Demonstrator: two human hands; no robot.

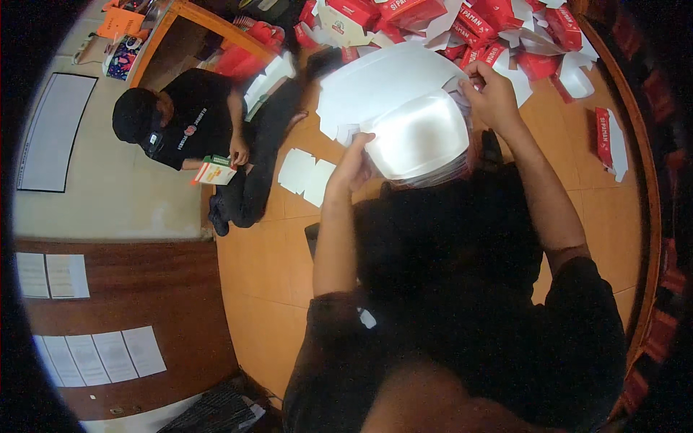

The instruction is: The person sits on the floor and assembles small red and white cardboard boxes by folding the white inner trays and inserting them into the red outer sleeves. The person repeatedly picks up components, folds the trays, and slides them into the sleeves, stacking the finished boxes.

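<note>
Two hands are working one flat white carton blank [415,133], holding it up over the person's lap, above the orange tiled floor [267,274]. Left hand [354,162] is gripping the blank's lower left edge, fingers closed on the card. Right hand [491,94] is pinching the upper right corner, fingers clamped on a flap. Blank is glaring under the light, so fold lines are hard to read.

More white card sheets [382,79] are lying just behind the held blank, touching or overlapping it; can't tell which. Many red folded cartons [469,25] are piling up along the far edge of the floor, mixed with white scraps. One red carton with a white flap [608,141] is sitting apart, near the right edge by the dark wooden border [646,180]. Two small white flat pieces [307,173] are lying on the floor left of the left hand, just beside each other.

Second person in black clothes and a black cap [180,123] is sitting on the floor at the far left, holding a small white, orange and green box [215,172] in one hand. Dark wooden surface [123,289] at the near left is carrying several white paper sheets [101,357].
</note>
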